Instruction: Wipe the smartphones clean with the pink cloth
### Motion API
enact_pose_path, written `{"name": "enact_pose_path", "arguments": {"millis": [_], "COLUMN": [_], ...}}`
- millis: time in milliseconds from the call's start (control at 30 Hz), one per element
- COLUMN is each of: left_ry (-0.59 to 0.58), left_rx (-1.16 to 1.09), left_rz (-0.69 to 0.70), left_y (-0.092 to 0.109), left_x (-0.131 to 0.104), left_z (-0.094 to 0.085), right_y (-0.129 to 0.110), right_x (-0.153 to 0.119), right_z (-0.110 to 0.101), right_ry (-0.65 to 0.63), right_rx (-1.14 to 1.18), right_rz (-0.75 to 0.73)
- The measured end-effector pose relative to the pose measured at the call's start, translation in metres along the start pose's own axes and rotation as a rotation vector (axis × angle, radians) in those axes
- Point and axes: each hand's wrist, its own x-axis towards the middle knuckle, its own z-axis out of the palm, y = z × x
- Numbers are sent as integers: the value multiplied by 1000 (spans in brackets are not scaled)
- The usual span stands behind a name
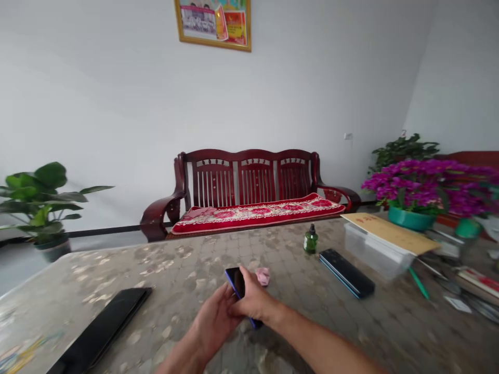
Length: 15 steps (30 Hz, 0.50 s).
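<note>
Both hands meet over the near middle of the table around a smartphone (235,279) with a dark screen and a blue-violet edge, held tilted. My right hand (257,301) grips it from the right, with the thumb along the screen side. From the left and below, my left hand (216,317) cups it, its fingers partly hidden behind the phone and the other hand. A crumpled pink cloth (263,276) lies just beyond my right hand. The phone's lower end shows below my right wrist.
On the patterned tablecloth (175,291) are a long black flat case (105,327), a green bottle (311,240), a dark blue-edged box (346,274), a clear plastic container (376,254) under a tan envelope (390,231), a green pen (419,283) and purple flowers (417,182). A wooden bench (253,182) stands behind.
</note>
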Motion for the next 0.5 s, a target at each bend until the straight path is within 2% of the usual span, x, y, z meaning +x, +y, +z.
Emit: {"name": "enact_pose_path", "arguments": {"millis": [100,200,267,333,400,500], "left_ry": [-42,-107,-80,10,93,148], "left_rx": [21,28,75,144,175,158], "left_rz": [-30,-98,-81,-30,26,107], "left_y": [1,6,10,16,21,27], "left_x": [-5,-11,-13,-13,-11,-7], "left_z": [8,6,-2,-15,-29,-44], "right_y": [1,8,18,32,46,64], "right_x": [-9,-22,-29,-34,-38,-41], "right_z": [-17,-49,-81,-118,-158,-212], "right_ry": [50,115,156,261,383,499], "right_rx": [0,-24,-80,-219,-416,-784], "right_rz": [-18,-85,-106,-104,-64,58]}}
